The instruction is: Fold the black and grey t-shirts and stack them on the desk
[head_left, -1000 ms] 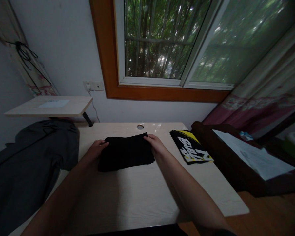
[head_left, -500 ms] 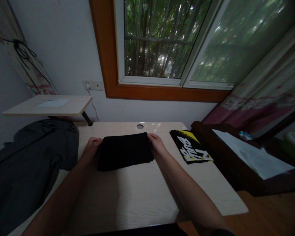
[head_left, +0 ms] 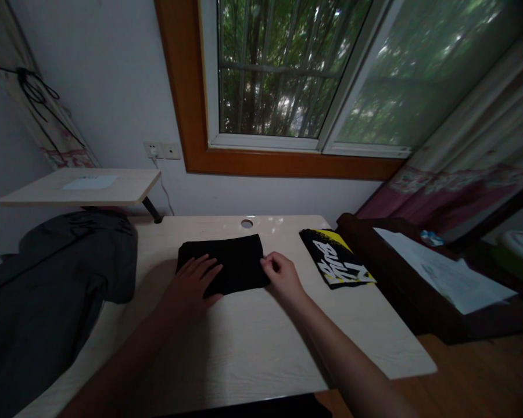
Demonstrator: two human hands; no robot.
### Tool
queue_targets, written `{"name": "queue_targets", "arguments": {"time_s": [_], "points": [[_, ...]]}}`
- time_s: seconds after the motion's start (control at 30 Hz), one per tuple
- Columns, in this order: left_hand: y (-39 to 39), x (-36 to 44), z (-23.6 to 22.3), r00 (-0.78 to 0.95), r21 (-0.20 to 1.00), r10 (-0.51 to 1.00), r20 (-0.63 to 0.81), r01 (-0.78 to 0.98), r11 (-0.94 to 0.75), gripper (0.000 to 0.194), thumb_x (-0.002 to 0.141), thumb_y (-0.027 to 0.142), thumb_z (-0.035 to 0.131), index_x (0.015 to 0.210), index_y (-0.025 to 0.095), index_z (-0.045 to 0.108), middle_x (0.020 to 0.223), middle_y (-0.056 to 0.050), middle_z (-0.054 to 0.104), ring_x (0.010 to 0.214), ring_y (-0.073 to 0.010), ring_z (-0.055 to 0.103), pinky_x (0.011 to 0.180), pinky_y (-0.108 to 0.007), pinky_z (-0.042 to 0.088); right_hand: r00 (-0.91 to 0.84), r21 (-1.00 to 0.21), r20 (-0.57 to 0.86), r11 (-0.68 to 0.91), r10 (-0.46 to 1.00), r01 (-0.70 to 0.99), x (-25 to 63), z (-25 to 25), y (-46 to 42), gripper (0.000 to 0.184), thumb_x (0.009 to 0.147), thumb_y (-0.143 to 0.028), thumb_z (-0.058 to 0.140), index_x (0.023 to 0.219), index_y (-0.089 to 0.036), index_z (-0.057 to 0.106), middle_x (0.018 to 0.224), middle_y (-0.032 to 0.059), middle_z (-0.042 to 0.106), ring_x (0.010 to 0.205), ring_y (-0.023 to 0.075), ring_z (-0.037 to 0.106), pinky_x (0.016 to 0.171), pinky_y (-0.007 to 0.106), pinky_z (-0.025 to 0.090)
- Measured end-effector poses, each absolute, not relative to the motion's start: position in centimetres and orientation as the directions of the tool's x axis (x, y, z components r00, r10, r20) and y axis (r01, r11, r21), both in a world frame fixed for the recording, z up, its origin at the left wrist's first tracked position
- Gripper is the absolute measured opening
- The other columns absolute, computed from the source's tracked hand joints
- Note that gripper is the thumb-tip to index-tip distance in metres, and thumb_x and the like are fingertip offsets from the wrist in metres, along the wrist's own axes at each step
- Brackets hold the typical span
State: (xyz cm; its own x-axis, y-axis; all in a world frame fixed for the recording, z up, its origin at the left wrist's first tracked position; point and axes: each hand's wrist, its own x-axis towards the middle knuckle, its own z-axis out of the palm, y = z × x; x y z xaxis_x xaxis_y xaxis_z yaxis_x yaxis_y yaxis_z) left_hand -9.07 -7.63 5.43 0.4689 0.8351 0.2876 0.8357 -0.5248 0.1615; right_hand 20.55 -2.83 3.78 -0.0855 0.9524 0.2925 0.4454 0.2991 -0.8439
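A folded black garment, its exact kind not shown, lies on the pale wooden table. Flat on its left front part rests my left hand, fingers spread and the thumb over the near edge. My right hand pinches the garment's right edge between thumb and fingers. Farther right lies a folded black cloth with yellow patches and white lettering, touched by neither hand.
Dark grey fabric drapes along the table's left side, below a small raised shelf with a paper on it. A dark brown surface holding papers stands to the right. A round hole pierces the table's back edge.
My left hand has let go of the garment's far left corner and now lies flat on its front. My right hand has slid down the right edge from the far corner.
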Motion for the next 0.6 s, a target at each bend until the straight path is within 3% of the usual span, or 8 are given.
{"name": "queue_targets", "arguments": {"time_s": [0.13,0.23,0.37,0.6], "points": [[-8.5,-9.2,3.7,0.447,0.076,0.862,0.238,0.877,-0.475,0.075,0.087,0.039,0.065,0.156,0.031,0.038,0.161,-0.009,0.043,0.148,-0.0342,0.038,0.121,-0.058,0.029,-0.223,-0.692,0.227,0.318,0.948,0.648,21.2,3.3,-5.0,0.028,0.081,-0.046,0.07,0.077,-0.025,0.051,0.07,-0.0018,0.055,0.063,0.0169,0.049,0.06,0.029,0.032],[-8.6,-9.7,3.2,0.43,0.051,0.869,0.244,0.889,-0.455,0.075,0.085,0.03,0.064,0.156,0.027,0.039,0.159,-0.009,0.045,0.147,-0.0322,0.041,0.122,-0.055,0.029,-0.194,-0.637,0.163,0.253,0.967,0.728,21.3,2.8,-6.0,0.034,0.074,-0.044,0.075,0.09,-0.025,0.053,0.078,-0.0009,0.059,0.063,0.0171,0.051,0.058,0.028,0.03],[-8.8,-10.1,2.8,0.456,0.028,0.848,0.269,0.877,-0.48,0.07,0.084,0.023,0.063,0.152,0.025,0.046,0.156,-0.01,0.049,0.144,-0.032,0.046,0.121,-0.055,0.032,-0.176,-0.634,0.201,0.265,0.964,0.726,20.9,2.3,-6.3,0.032,0.076,-0.031,0.068,0.103,-0.025,0.052,0.086,0.0014,0.061,0.068,0.0182,0.055,0.06,0.028,0.034],[-9.2,-11.2,1.9,0.474,0.069,0.826,0.306,0.854,-0.516,0.059,0.086,0.02,0.061,0.145,0.022,0.056,0.149,-0.012,0.057,0.136,-0.0317,0.055,0.116,-0.053,0.042,-0.128,-0.635,0.35,0.335,0.928,0.696,22.7,1.6,-4.1,0.011,0.081,-0.015,0.047,0.076,-0.025,0.046,0.08,0.0017,0.054,0.075,0.0198,0.054,0.07,0.031,0.04]]}}
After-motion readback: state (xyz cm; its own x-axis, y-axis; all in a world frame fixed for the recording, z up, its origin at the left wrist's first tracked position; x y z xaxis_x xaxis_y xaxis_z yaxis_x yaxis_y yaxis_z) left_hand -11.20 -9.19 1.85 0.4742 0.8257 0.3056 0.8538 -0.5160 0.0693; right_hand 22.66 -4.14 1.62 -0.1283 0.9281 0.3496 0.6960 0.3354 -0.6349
